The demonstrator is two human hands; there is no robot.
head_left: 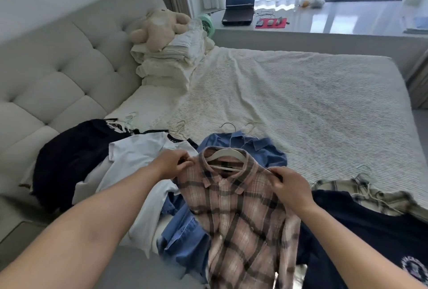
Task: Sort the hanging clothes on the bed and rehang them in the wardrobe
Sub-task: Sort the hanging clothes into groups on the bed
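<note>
A pink plaid shirt (243, 214) on a white hanger (228, 153) lies at the near edge of the bed (301, 103). My left hand (174, 163) pinches its left shoulder; my right hand (290, 186) grips its right shoulder. Under it lies a blue denim shirt (261, 149) on a wire hanger. To the left are a white T-shirt (139, 156) and a black garment (71, 159). On the right lie a navy printed top (370, 230) and a cream plaid shirt (361, 191), each on a hanger.
A padded headboard (64, 68) runs along the left. Folded bedding (171, 61) with a plush toy (159, 24) is stacked at the bed's far left corner. A laptop (238, 5) and a small green fan (206, 24) sit on the window ledge.
</note>
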